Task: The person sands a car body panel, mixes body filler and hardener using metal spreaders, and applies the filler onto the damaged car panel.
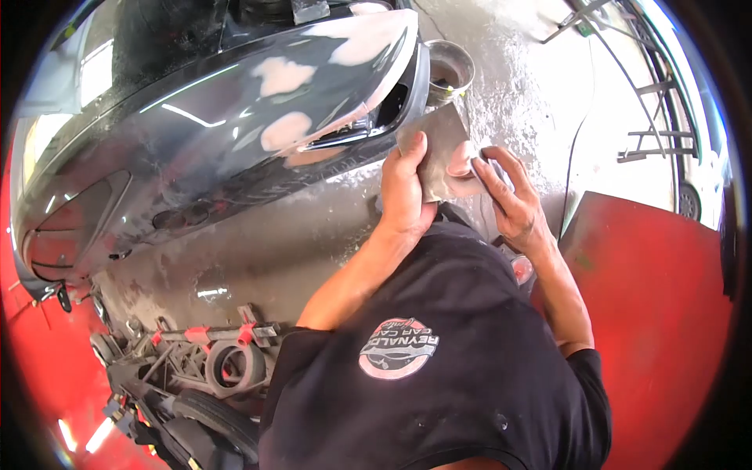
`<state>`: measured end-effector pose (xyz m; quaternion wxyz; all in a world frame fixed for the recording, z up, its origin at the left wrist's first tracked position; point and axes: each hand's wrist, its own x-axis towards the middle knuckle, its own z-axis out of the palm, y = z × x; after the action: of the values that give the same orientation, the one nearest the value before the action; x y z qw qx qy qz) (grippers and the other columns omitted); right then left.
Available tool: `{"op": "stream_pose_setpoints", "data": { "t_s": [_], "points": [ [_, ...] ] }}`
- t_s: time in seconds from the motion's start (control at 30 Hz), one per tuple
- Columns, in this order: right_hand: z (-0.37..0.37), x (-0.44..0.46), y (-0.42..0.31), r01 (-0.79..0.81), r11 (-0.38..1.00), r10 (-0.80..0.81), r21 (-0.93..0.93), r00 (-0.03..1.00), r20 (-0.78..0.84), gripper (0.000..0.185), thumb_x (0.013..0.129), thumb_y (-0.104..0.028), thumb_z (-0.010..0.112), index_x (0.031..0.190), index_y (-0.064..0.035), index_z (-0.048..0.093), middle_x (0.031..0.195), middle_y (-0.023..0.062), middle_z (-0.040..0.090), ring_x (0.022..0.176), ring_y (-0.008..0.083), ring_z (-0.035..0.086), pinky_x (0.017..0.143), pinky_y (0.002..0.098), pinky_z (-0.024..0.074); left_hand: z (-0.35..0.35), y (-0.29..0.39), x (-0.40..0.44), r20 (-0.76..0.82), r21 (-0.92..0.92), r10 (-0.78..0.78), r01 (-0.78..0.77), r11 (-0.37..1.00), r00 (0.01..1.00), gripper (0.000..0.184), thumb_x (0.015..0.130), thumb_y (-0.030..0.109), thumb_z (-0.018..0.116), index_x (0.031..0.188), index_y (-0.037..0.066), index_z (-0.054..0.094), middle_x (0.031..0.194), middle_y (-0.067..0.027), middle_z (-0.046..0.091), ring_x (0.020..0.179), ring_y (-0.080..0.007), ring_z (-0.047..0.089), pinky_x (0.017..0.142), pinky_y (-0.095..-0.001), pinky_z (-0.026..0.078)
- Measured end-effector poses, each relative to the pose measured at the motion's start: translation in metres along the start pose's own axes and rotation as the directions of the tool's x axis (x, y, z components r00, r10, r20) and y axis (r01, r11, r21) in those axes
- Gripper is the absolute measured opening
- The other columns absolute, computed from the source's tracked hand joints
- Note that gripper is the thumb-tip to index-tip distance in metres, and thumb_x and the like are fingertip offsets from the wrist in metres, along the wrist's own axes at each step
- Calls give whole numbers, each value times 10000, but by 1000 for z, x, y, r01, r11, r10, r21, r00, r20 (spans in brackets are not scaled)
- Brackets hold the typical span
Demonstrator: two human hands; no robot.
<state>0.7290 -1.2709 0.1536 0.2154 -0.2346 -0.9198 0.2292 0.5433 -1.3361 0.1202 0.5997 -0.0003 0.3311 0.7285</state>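
Observation:
My left hand (pixel 403 188) grips a flat grey plate (pixel 445 133) by its left edge, thumb on top. A lump of pale pink paste (pixel 460 160) lies near the plate's right side. My right hand (pixel 517 207) is at that side with bent fingers, its fingertips close together beside the paste; what they hold is too small to make out. Beyond the plate, to the left, is a dark car body panel (pixel 204 117) with pinkish filler patches (pixel 283 76) and a lengthwise opening near its right end.
A round metal can (pixel 450 66) stands just beyond the plate. A red panel (pixel 650 313) is on the right, with metal stands (pixel 654 117) behind it. Car parts and a tire (pixel 215 419) lie at lower left. A thin cable (pixel 576 141) runs along the floor.

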Motion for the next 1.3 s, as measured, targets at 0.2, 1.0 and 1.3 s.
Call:
{"op": "stream_pose_setpoints", "data": {
  "t_s": [0.2,1.0,1.3],
  "points": [
    [11,-10,6,-260,961,246,-90,959,-143,605,758,119,568,1339,-31,638,1203,201,648,1162,390,627,978,449,517,-2,22,-2,74,323,156,-172,931,985,484,1115,382,490,1122,-66,672,1030,-120,729,905,-181,717,805,-328,579],
    [20,10,-85,81,994,-76,69,995,-63,620,758,79,639,1349,-106,664,1315,186,594,1234,399,585,998,459,516,-37,33,-14,32,3,-119,119,993,992,395,1068,277,573,1309,-35,581,1226,-128,685,1134,-241,671,1019,-394,523],
    [45,-27,-35,-306,952,301,-15,944,-132,640,769,108,533,1368,-95,638,1302,188,611,1232,395,585,1007,471,504,-26,57,-32,92,274,151,-171,946,984,429,1113,326,497,1278,-55,608,1215,-135,682,1069,-217,685,945,-377,553]
  ]
}}
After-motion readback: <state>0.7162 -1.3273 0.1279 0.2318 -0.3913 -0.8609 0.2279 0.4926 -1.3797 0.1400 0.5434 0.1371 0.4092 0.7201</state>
